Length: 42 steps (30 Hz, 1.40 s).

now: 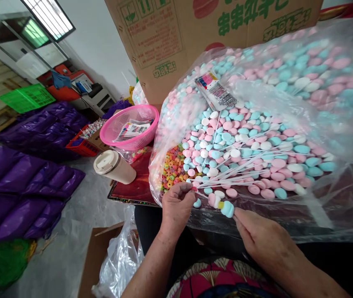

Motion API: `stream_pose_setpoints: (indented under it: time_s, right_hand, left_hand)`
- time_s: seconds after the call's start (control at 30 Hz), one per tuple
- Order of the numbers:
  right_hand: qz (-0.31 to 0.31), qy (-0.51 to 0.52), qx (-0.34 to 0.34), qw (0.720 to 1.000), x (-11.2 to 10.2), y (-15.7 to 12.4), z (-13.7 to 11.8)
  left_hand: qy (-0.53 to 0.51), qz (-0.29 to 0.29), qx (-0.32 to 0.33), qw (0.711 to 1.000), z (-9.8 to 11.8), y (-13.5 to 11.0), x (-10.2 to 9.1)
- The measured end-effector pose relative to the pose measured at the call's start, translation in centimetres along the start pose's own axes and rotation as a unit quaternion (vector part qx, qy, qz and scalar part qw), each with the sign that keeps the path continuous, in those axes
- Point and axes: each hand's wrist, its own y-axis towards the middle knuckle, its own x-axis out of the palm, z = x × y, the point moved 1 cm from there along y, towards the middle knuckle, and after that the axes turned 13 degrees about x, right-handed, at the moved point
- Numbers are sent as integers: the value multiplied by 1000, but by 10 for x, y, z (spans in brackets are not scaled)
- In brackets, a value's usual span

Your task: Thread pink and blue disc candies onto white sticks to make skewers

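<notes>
A big clear plastic bag (334, 198) lies open before me, full of pink, blue and white round candies (257, 153) and several thin white sticks (226, 176). My left hand (176, 205) is closed in a pinch on the near end of a stick at the bag's mouth. My right hand (263, 240) pinches the other end of a short row of candies (221, 205), pink, white, yellow and blue, threaded on that stick. Small ring-shaped colourful candies (173, 169) lie at the bag's left corner.
A pink basket (129, 124) with packets, a lidded beige cup (114, 166) and a dark red tray (136, 188) sit to the left. A large cardboard box (170, 45) stands behind. Purple bags (24, 178) cover the floor at left; a brown carton with plastic (102, 256) is below.
</notes>
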Motion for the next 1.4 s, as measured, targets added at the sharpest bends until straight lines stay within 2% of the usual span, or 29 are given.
stream_pose_setpoints:
  time_s: [0.1,0.17,0.23,0.3,0.37,0.43,0.47,0.5,0.6,0.63,0.67,0.7,0.77,0.83,0.87,0.9,0.97,1.03,1.17,1.27,1.4]
  right_hand:
    - [-2,-40,-12,999,2,-3,3]
    - [-1,-63,-11,998,4,-6,2]
    - [3,-72,-5,997,6,-6,0]
    - [3,-59,-5,998,6,-2,1]
    - [0,-19,-6,1000,5,4,6]
    - [3,28,14,1000,4,10,14]
    - [2,48,25,999,4,11,18]
    - [-1,62,36,997,4,12,21]
    - [-17,85,48,995,7,8,21]
    - [-18,90,41,995,7,6,18]
    - [-15,93,37,995,7,4,15]
    - [-12,94,34,995,7,2,12]
    - [-9,91,27,995,5,1,6]
    - [-15,86,16,996,2,2,0]
    - [-15,81,11,996,1,3,-2]
    - [-13,75,7,997,0,4,-3]
    - [-1,56,1,998,-1,6,-5]
    - [3,37,-5,999,-1,6,-4]
    - [-12,28,-19,999,-2,4,1]
    - [-34,8,0,999,-6,4,2]
    - [-144,-51,39,987,-16,11,-4]
  left_hand:
    - [80,22,47,995,-6,-6,3]
    - [133,15,83,988,-10,-13,10]
    - [165,-17,116,979,-12,-20,17]
    - [184,-83,156,967,-12,-23,19]
    - [212,-113,185,953,-8,-18,12]
    - [274,-70,193,939,-1,-3,-5]
    - [322,-34,188,927,2,7,-14]
    - [381,-33,179,907,4,16,-23]
    - [518,-99,148,837,2,39,-37]
    - [530,-110,146,828,0,43,-38]
    - [524,-111,148,832,-3,46,-39]
    - [498,-102,153,847,-5,46,-38]
    - [392,-61,137,908,-8,43,-36]
    - [217,-27,63,974,-7,35,-31]
    - [119,-25,12,993,-5,30,-27]
    - [23,-28,-34,999,-2,25,-22]
    - [-122,-44,-89,988,4,15,-11]
    - [-183,-50,-99,977,8,10,-2]
    - [-196,-69,-98,973,6,11,4]
    - [-207,-93,-104,968,3,17,5]
    - [-203,-96,-105,969,3,21,5]
